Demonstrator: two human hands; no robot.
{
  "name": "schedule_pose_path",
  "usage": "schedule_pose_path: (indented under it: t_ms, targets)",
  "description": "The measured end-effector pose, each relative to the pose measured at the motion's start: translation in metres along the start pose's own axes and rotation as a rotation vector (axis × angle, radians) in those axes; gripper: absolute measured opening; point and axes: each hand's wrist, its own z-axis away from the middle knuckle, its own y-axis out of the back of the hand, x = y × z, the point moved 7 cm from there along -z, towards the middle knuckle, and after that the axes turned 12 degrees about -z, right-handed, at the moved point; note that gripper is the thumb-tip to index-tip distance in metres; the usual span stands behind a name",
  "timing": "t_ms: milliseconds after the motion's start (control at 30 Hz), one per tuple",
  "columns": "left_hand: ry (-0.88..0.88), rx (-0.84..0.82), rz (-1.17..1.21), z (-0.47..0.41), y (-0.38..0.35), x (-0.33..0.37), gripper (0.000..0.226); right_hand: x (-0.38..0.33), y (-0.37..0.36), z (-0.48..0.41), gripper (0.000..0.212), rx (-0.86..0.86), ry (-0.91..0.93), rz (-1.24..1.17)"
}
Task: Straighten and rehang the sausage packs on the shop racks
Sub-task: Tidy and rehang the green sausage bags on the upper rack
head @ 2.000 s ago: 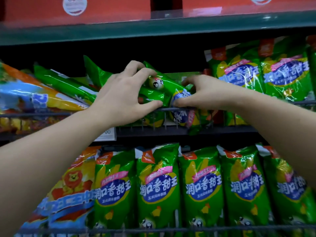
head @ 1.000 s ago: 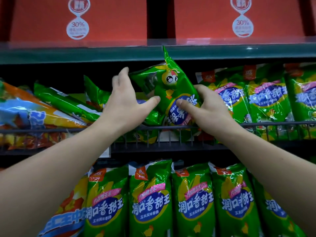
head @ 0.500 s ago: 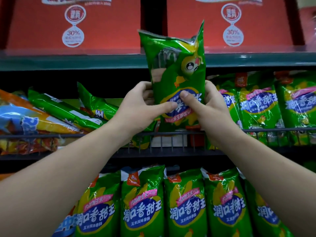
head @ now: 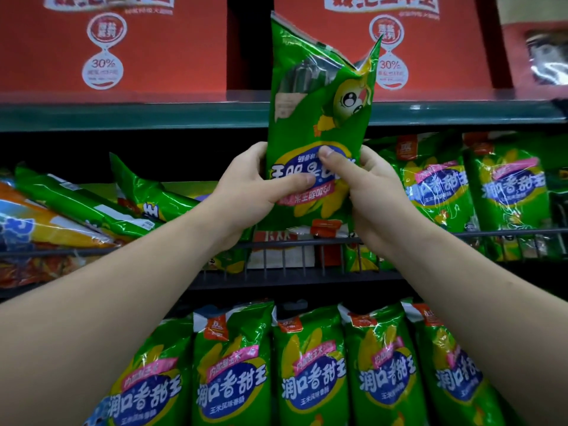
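Dim shop rack (head: 292,241) under red cartons (head: 153,56): green sausage pack (head: 313,118) held on end but upside down, clamped low down by both hands.

Gripped from 9 o'clock by the left hand (head: 246,192), thumb laid across the front, and from 3 o'clock by the right hand (head: 378,198), thumb pressed a little higher on the blue label; remaining fingers wrapped behind, out of sight. Long axis on the 12–6 line, bulk standing toward 12 from the grip, print inverted, red hanger tab (head: 325,226) at 6, just above the wire rail. Probably calls for a half-turn to bring the tab to 12 before hanging; hands about level, neither nearer. Glossy crinkled film, upper corner pinched to a point, likely slippery and floppy. Toppled packs (head: 147,195) lying at 9, upright packs (head: 436,186) at 3, a full lower row (head: 310,370) at 6.
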Motion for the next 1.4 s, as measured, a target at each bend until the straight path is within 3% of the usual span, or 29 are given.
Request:
schedule_pose_path:
  t_ms: [233,367,467,633,733,800,900,1033,1167,1300,1400]
  targets:
    - [-0.031,0.044,-0.077,-0.014,-0.008,0.020,0.044,-0.025,0.020,-0.002,0.018,0.078,0.076,0.224]
    - [0.002,0.046,-0.256,-0.020,-0.003,0.033,0.042,-0.058,0.044,0.010,0.043,0.285,0.408,0.616]
    - [0.012,0.026,-0.421,-0.023,0.003,0.041,0.037,-0.079,0.047,0.025,0.045,0.330,0.661,0.749]
    - [0.007,-0.078,-0.761,-0.022,0.006,0.051,0.042,-0.095,0.031,0.019,0.037,0.092,0.757,0.929]
    - [-0.042,-0.151,-0.940,-0.020,0.000,0.058,0.039,-0.097,0.012,0.017,0.046,-0.095,0.803,1.150]
    - [-0.079,-0.193,-1.017,-0.018,-0.006,0.062,0.040,-0.093,0.001,0.014,0.061,-0.213,0.756,1.342]
    - [-0.151,-0.185,-1.198,-0.018,-0.016,0.070,0.051,-0.080,-0.007,0.006,0.080,-0.327,0.465,1.590]
    - [-0.317,-0.109,-1.392,-0.019,-0.028,0.083,0.062,-0.067,-0.010,0.003,0.078,-0.382,0.203,1.771]
    - [-0.409,-0.029,-1.423,-0.019,-0.029,0.090,0.080,-0.067,-0.011,0.000,0.077,-0.388,0.101,1.615]
    - [-0.525,0.120,-1.405,-0.017,-0.021,0.090,0.094,-0.070,0.001,-0.005,0.047,-0.356,0.075,1.423]
    - [-0.530,0.235,-1.248,-0.016,-0.010,0.087,0.107,-0.075,0.014,-0.006,0.032,-0.310,0.046,1.272]
